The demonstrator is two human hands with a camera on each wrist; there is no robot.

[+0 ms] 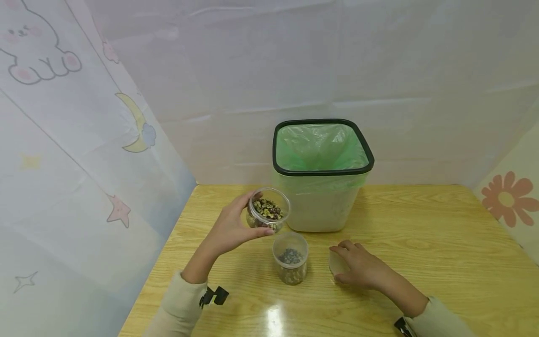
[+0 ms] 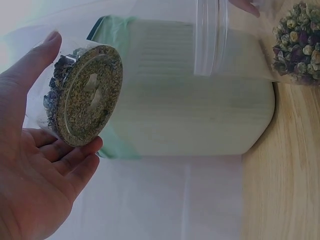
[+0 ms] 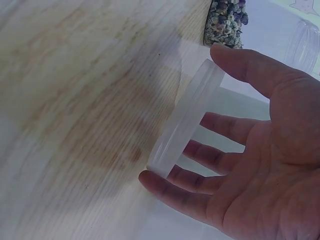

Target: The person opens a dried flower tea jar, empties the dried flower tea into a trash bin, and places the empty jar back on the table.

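Observation:
My left hand [image 1: 227, 230] holds a clear round jar [image 1: 252, 218] of yellow and dark dried bits, raised above the table and tilted. In the left wrist view, fine greenish-brown bits cover the base of that jar [image 2: 95, 97], with thumb and fingers on opposite sides. A second clear jar [image 1: 291, 274], uncovered, stands upright on the table between my hands; dried rosebuds [image 2: 300, 47] show inside it. My right hand [image 1: 365, 267] grips a translucent round lid [image 3: 187, 120] by its rim, thumb opposite fingers. Whether the lid touches the table, I cannot tell.
A pale square bin [image 1: 320, 210] with a black rim and a green liner bag stands behind the jars. The wood-grain table [image 1: 421, 234] meets a pale cloth backdrop [image 1: 231, 93] at the back and sides.

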